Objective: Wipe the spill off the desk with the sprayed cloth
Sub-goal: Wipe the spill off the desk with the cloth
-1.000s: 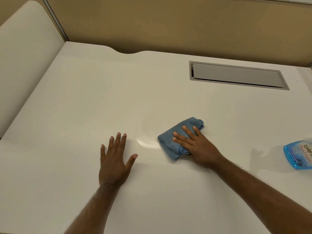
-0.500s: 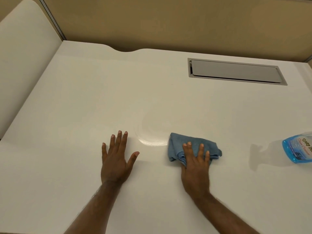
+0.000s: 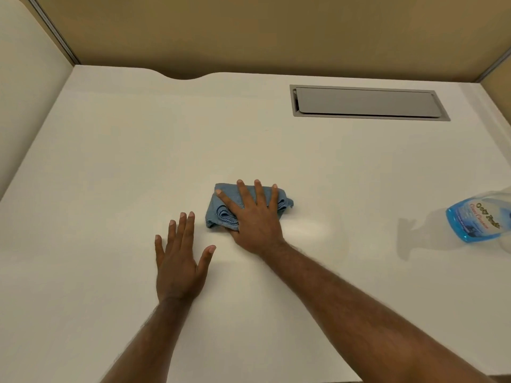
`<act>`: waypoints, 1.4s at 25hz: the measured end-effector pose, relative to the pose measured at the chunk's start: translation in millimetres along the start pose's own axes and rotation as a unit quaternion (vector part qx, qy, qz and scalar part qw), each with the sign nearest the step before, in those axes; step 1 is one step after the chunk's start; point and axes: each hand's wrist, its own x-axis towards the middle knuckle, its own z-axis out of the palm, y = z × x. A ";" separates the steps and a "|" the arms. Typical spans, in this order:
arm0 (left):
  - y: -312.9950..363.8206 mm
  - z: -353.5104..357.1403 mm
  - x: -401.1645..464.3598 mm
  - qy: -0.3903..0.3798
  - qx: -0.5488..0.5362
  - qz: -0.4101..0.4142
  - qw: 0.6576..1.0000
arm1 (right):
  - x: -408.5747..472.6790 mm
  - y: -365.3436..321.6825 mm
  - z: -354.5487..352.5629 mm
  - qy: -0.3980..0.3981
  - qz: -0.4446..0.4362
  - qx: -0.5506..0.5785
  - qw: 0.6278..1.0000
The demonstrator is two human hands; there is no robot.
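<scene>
Left hand [image 3: 178, 261] lies flat, palm down, fingers [image 3: 184, 230] straight and close together, pointing away from the body, thumb splayed out to the right. Its forearm runs back toward the lower edge of the view, bare, nearly straight behind the wrist. Right hand [image 3: 255, 217] sits further forward, also palm down and open, fingers [image 3: 258, 194] spread wide, pressing flat on the cloth [image 3: 221, 214]. Its thumb is hidden under the palm side. The right forearm comes in from the lower right corner on a long diagonal, bare to the frame edge. The two hands are near each other, not touching.
</scene>
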 end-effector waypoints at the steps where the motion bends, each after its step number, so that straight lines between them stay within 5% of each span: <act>1: -0.2 -0.1 -0.3 0.000 -0.001 0.000 1.000 | 3.6 5.2 -1.2 -0.004 0.010 -0.004 1.000; 11: -1.4 0.8 -1.2 0.008 -0.010 0.005 1.000 | 1.7 136.5 -35.7 0.055 0.348 -0.021 0.936; 18: -1.5 -0.5 -1.5 0.007 -0.007 0.001 1.000 | 48.6 105.2 -22.7 0.050 0.461 0.071 0.883; 21: -1.6 -0.5 -1.3 0.008 -0.009 0.001 1.000 | 79.9 67.4 -19.3 0.001 0.393 0.062 0.918; 26: -0.3 -0.8 -1.0 0.013 -0.008 -0.001 1.000 | 96.0 -6.9 -11.1 -0.032 0.135 0.036 0.990; 35: 2.0 -1.3 -0.4 0.008 -0.012 0.001 1.000 | 22.9 53.9 -30.6 -0.085 -0.184 -0.024 0.979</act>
